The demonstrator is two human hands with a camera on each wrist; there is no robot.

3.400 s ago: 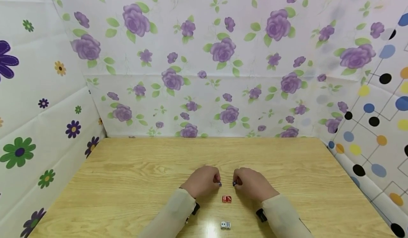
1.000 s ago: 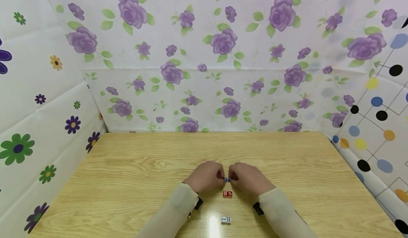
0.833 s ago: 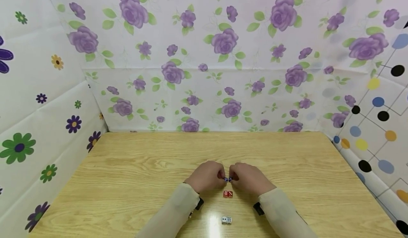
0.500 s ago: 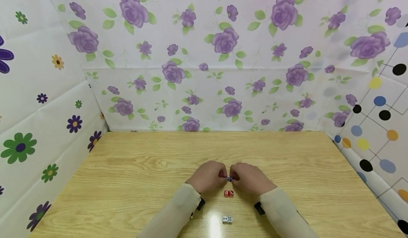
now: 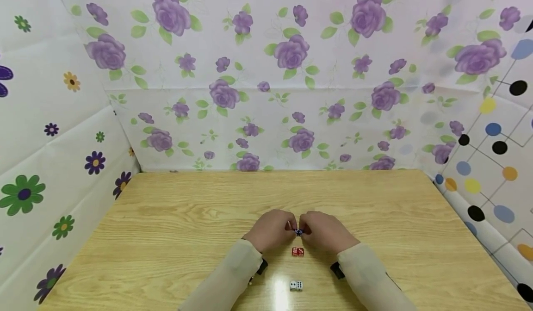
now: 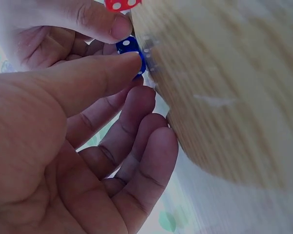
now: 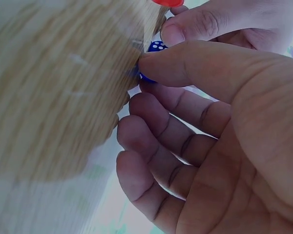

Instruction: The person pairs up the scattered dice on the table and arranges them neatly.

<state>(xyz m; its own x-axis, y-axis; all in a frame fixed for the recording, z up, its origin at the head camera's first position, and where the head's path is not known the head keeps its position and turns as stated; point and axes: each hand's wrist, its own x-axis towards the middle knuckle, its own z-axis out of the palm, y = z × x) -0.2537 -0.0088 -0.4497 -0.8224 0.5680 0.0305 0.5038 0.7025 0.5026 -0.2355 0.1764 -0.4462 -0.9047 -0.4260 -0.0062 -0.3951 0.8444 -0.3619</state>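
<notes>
Two small blue dice with white pips sit side by side on the wooden table, with no clear gap between them. My left hand (image 5: 272,230) pinches the left blue die (image 5: 296,232) between thumb and forefinger. From the other side, my right hand (image 5: 326,232) pinches the right blue die (image 5: 301,233) likewise. In the left wrist view, blue faces (image 6: 126,44) show between the thumbs of both hands. A blue die (image 7: 157,46) shows past the thumb in the right wrist view. Fingertips hide much of both dice.
Nearer me, a pair of red dice (image 5: 297,251) sits side by side. Still closer is a pair of white dice (image 5: 296,285). The wooden table (image 5: 187,223) meets a floral cloth wall (image 5: 266,116) at the back, with patterned cloth at both sides.
Both hands have moved inward, each carrying its blue die. The wide gap between these dice has narrowed until they sit together. The red and white pairs stay where they were.
</notes>
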